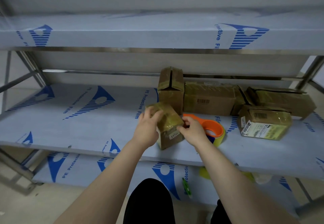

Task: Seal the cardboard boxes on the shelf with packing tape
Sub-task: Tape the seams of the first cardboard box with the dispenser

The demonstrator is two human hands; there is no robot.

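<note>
Two hands [147,129] [192,130] on one small box [169,123], one tape dispenser [210,127] beside

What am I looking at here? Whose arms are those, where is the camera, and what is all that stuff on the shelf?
There is no machine here, just a person. The camera sits on the person's head and looks down, so you see their own two arms reaching out.

The left hand and the right hand both hold a small cardboard box that stands on the middle shelf. The shelf is covered in white film with blue print.

Right behind the right hand lies an orange tape dispenser with a roll of clear tape. Nobody is holding it. Farther back stand more brown boxes, and one box with a white label lies to the right.
</note>
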